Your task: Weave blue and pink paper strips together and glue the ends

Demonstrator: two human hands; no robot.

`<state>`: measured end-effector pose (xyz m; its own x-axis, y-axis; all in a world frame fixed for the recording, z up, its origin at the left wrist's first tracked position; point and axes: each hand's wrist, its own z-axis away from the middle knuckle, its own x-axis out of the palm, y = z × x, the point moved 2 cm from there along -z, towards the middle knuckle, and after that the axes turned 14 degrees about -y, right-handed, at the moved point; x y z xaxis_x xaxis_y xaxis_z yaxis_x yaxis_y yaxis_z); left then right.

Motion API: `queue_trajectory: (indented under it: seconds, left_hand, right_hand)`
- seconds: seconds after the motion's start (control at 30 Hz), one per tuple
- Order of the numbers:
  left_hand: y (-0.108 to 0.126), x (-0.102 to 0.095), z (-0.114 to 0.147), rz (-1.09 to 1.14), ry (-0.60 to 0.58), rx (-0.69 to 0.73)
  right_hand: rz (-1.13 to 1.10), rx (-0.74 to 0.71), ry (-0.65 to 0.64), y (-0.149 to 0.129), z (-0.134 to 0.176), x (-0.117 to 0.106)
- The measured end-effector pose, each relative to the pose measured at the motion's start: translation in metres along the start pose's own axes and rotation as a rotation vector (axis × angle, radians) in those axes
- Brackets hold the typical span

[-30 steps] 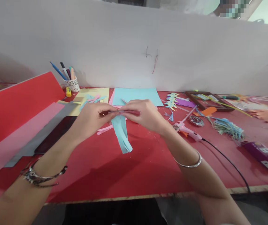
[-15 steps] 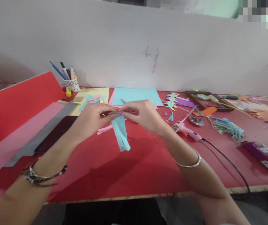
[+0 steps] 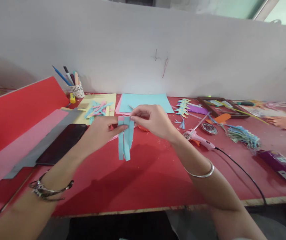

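Light-blue paper strips (image 3: 125, 143) hang down between my two hands above the red table, with a bit of pink paper at their top edge. My left hand (image 3: 105, 130) pinches them from the left, its thumb lying across the front. On the other side my right hand (image 3: 150, 120) has its thumb and fingertips closed on the top right corner of the strips. Behind my left hand, a pile of blue, pink and yellow paper strips (image 3: 99, 109) lies on a yellow sheet (image 3: 110, 97). A blue paper sheet (image 3: 148, 101) is behind my right hand.
On the right lie a pink glue gun (image 3: 203, 141) with its black cord, a purple power strip (image 3: 279, 165), a tassel bundle (image 3: 244, 136) and a brown tray (image 3: 243, 115). A black phone (image 3: 62, 143) and a pen cup (image 3: 77, 90) are on the left.
The blue strips have turned from an edge-on, twisted view to hang flatter, facing me. My left hand has lowered slightly, and its thumb now shows in front of the strips.
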<state>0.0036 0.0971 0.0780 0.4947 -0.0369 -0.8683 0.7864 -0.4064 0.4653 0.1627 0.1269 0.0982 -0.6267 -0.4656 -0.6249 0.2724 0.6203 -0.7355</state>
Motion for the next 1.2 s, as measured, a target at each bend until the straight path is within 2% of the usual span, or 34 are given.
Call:
queue_trajectory:
  seconds: [0.1,0.27,0.4,0.63,0.97,1.2]
  left_hand:
    - [-0.007,0.005,-0.001,0.021,-0.016,0.01]
    - [-0.012,0.008,-0.001,0.044,-0.114,-0.004]
    - [-0.008,0.006,0.0,0.068,-0.089,-0.033]
    - [-0.006,0.012,-0.002,0.268,-0.035,-0.077]
    - [-0.006,0.013,-0.001,0.218,-0.051,-0.096]
    - [-0.012,0.014,-0.001,0.204,-0.079,-0.105]
  right_hand:
    - [0.009,0.018,0.001,0.001,-0.001,0.0]
    - [-0.006,0.046,-0.012,0.003,-0.001,0.0]
    - [-0.026,0.068,-0.014,0.004,-0.001,0.001]
    - [-0.054,0.083,-0.026,0.006,-0.001,0.004]
    - [-0.024,0.074,-0.019,0.007,-0.001,0.006]
    - [-0.08,0.079,-0.049,0.009,-0.001,0.006]
